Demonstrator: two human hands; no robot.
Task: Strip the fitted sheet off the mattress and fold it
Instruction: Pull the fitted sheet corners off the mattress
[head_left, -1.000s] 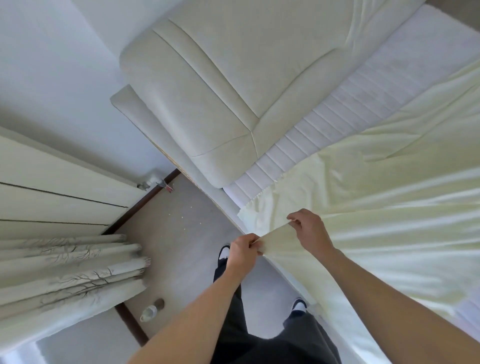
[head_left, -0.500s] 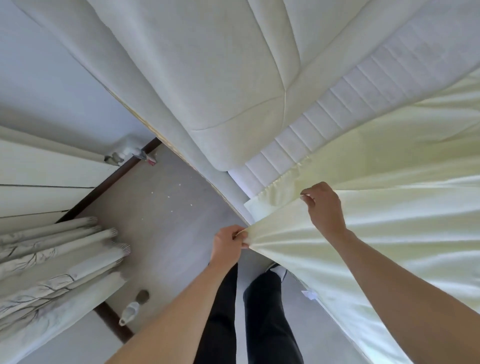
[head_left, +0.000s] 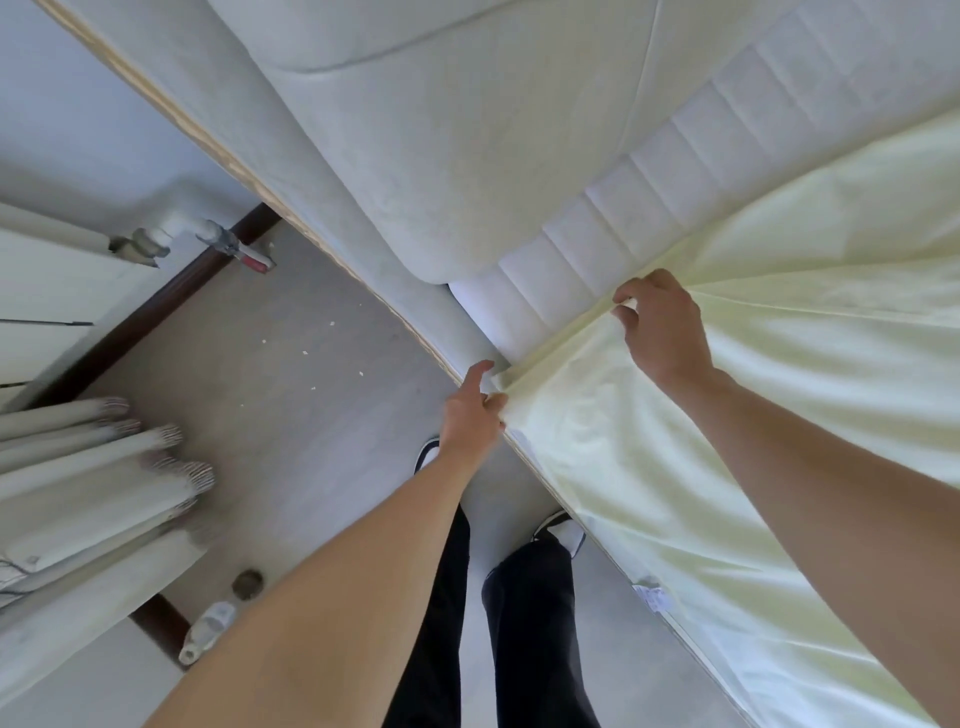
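The pale yellow fitted sheet (head_left: 779, 374) lies loose across the right side of the bed and hangs over its near edge. A strip of bare white quilted mattress (head_left: 639, 213) shows beside the padded headboard (head_left: 441, 130). My left hand (head_left: 475, 410) pinches the sheet's corner at the bed's edge. My right hand (head_left: 662, 332) grips the sheet's folded hem further up, near the bare mattress. The hem runs taut between both hands.
I stand on grey floor (head_left: 291, 395) between the bed and a wall with cream curtains (head_left: 88, 493). A radiator pipe with a red valve (head_left: 249, 257) is at the left. A small bottle (head_left: 208, 629) lies on the floor near the curtain.
The view has moved closer to the headboard. Both hands keep their hold on the sheet's edge, and they have spread farther apart, stretching the hem between them.
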